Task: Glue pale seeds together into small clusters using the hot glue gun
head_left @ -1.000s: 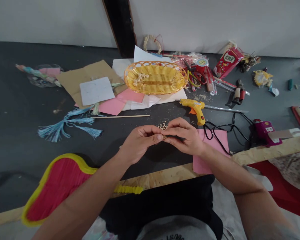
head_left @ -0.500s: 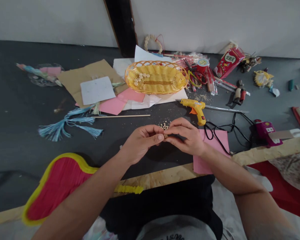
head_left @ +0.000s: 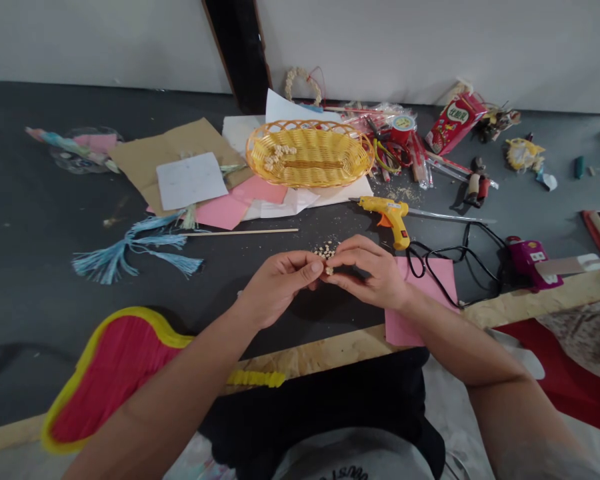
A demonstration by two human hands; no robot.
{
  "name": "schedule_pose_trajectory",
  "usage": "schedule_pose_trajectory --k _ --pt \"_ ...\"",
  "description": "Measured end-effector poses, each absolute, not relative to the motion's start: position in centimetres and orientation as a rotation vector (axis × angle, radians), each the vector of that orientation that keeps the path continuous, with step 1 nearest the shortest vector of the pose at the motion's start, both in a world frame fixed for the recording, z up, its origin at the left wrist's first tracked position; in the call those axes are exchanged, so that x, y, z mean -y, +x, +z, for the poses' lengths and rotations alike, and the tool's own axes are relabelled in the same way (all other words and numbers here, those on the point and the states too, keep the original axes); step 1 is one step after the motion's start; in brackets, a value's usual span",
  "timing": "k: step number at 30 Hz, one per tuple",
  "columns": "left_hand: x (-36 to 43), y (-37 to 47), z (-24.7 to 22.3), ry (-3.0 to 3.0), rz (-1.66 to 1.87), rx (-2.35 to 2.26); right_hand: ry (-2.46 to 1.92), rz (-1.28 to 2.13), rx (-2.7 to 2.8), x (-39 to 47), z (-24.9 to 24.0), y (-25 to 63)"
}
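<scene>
My left hand (head_left: pixel 285 283) and my right hand (head_left: pixel 367 270) meet above the dark table, fingertips pinched together. Between them is a small pale, beige piece (head_left: pixel 329 271), too small to name and partly covered by the fingers. Just beyond the fingertips lies a little heap of pale bits (head_left: pixel 325 251) on the tabletop. Similar pale pieces (head_left: pixel 280 157) rest in the left end of a yellow woven basket (head_left: pixel 325 177) farther back. A yellow hot glue gun (head_left: pixel 390 217) lies beyond my right hand, and a thin wooden stick (head_left: pixel 250 232) beyond my left.
Blue tassels (head_left: pixel 135 250) lie at left, near a red fan-like shape with yellow edging (head_left: pixel 120 373). Pink paper (head_left: pixel 420 327) and a black cord (head_left: pixel 447 283) are by my right forearm. Brown paper (head_left: pixel 145 160), a red carton (head_left: pixel 455 123) and a purple box (head_left: pixel 533 263) sit around.
The small piece between my fingertips has turned and shows paler now. My fingers have shifted slightly; both hands stay together in the same place. The whole view has drifted a little.
</scene>
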State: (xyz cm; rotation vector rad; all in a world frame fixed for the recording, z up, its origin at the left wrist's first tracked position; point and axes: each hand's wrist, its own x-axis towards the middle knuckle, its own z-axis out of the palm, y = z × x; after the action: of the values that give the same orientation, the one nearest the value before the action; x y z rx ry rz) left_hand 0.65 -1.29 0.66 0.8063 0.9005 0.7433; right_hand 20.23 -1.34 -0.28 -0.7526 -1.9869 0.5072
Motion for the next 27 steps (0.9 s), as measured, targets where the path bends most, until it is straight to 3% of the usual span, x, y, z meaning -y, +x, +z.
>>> schedule_pose_trajectory --k 27 --pt "1.36 0.60 0.63 0.869 0.743 -0.899 -0.744 0.501 2.016 1.39 -0.15 20.17"
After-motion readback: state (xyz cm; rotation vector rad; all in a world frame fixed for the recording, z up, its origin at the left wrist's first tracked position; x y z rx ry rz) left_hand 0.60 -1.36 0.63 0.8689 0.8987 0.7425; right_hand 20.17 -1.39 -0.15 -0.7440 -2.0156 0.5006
